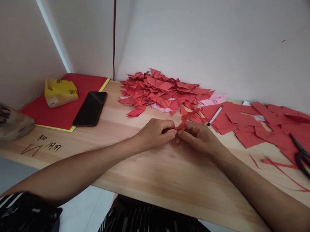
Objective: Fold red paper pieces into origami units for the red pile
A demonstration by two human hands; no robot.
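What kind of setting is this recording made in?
Probably a paper-craft desk in a plain room corner: a wooden table against white walls, a heap of folded red paper, loose red sheets beside scissors, and the left hand and right hand pinching a small red piece.

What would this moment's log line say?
left hand pinching red paper piece | right hand pinching it too | folded pile behind | scissors far right
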